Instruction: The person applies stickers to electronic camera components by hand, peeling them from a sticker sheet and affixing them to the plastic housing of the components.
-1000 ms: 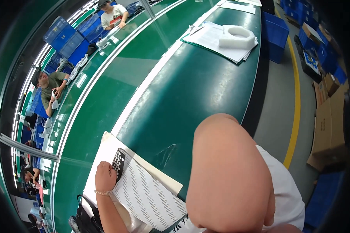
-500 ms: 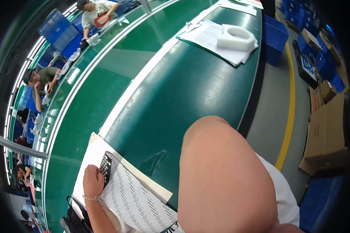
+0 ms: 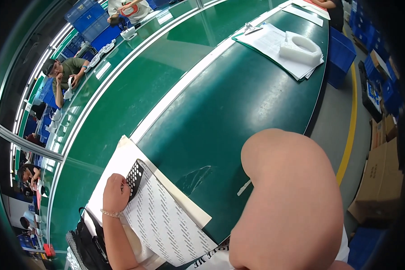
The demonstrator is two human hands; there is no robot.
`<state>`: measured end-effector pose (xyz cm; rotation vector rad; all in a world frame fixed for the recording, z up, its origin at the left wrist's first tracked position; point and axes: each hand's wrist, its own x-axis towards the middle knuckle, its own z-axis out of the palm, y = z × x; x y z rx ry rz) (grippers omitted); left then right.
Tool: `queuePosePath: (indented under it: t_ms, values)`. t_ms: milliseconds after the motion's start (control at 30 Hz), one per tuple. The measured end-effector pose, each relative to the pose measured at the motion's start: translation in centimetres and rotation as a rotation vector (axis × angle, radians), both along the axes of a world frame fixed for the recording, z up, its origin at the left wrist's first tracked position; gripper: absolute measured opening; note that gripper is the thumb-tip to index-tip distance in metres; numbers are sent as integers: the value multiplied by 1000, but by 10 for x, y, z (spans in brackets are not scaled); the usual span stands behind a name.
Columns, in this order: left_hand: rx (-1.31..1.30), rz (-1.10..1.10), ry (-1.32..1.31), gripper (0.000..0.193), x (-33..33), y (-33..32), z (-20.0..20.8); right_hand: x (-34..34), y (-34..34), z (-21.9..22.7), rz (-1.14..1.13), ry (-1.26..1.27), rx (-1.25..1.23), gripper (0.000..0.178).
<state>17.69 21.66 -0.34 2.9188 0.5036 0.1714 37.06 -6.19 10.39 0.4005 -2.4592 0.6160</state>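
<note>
At the lower left, my left hand [image 3: 116,192] is closed, its curled fingers at the edge of a curling white sheet with repeated print [image 3: 159,216]. The sheet's far end is a black strip [image 3: 135,180] covered in rows of white dots. Beneath lies a cream folder or stack of card [image 3: 184,204] on the green table [image 3: 202,121]. My bent right arm [image 3: 297,193] fills the lower right, close up, with the elbow forward; its hand is out of view. A small whitish strip [image 3: 244,187] shows beside that arm.
A clipboard of papers [image 3: 263,42] bears a white foam block with a round hole [image 3: 297,47] at the far right. A black mesh bag [image 3: 86,240] sits by my left forearm. Across the green conveyor [image 3: 121,103], people handle white parts. Blue bins [image 3: 342,56] and cartons [image 3: 380,180] line the right.
The view has shifted, so the table things sit farther right. My right elbow has swung, uncovering the small whitish strip. My left hand remains at the dotted strip.
</note>
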Motion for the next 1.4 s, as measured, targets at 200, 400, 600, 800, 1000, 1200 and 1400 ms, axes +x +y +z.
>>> queuePosePath:
  t_ms: [200,400,600,800,1000,1200,1400]
  values:
    - [23,16,-4,6,-8,4,1,-4,3,6,-1,-39,-12,12]
    - [0,13,-7,5,-4,-2,0,-4,2,2,-6,-52,-26,12]
    - [-20,14,-5,4,-3,1,0,-6,4,0,-6,-48,-25,13]
    - [-82,48,-14,4,-5,4,-1,-5,3,0,-17,-68,-23,13]
    - [-79,67,-14,4,-5,1,0,-4,1,1,-30,-92,-29,13]
    - [-90,72,-9,5,-6,2,0,-3,0,2,-42,-113,-30,13]
    - [-90,69,-16,5,-5,2,0,-3,-1,3,-58,-137,-30,13]
